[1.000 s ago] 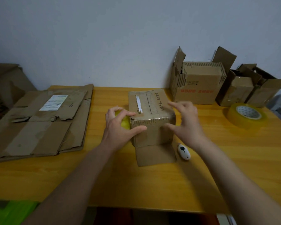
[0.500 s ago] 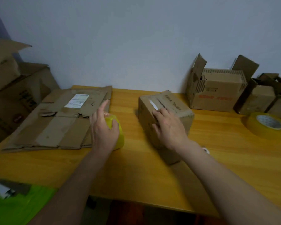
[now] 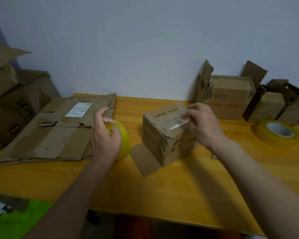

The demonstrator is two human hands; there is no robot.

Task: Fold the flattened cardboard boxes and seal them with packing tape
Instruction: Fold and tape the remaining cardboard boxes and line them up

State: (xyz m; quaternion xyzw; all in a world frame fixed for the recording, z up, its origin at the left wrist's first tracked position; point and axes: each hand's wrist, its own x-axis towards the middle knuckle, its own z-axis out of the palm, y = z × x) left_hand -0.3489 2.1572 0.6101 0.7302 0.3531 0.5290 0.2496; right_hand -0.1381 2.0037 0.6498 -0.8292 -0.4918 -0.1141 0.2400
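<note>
A small folded cardboard box (image 3: 164,135) stands in the middle of the wooden table (image 3: 179,190), one loose flap lying flat at its front left. My right hand (image 3: 202,123) rests on the box's top right, fingers curled over the closed flaps. To the left, my left hand (image 3: 104,137) grips a yellow roll of packing tape (image 3: 123,142) standing on the table. Flattened cardboard boxes (image 3: 55,130) lie stacked at the left of the table.
A second, larger tape roll (image 3: 276,133) lies flat at the right. Several folded boxes with open flaps (image 3: 230,99) stand along the back wall at the right. Big cardboard cartons (image 3: 12,100) stand off the table's left end. Something green (image 3: 12,223) shows below the near left edge.
My right hand slid from the box's near left side to its top right, and the box turned a little. My left hand stays on the yellow tape roll. The view shifted.
</note>
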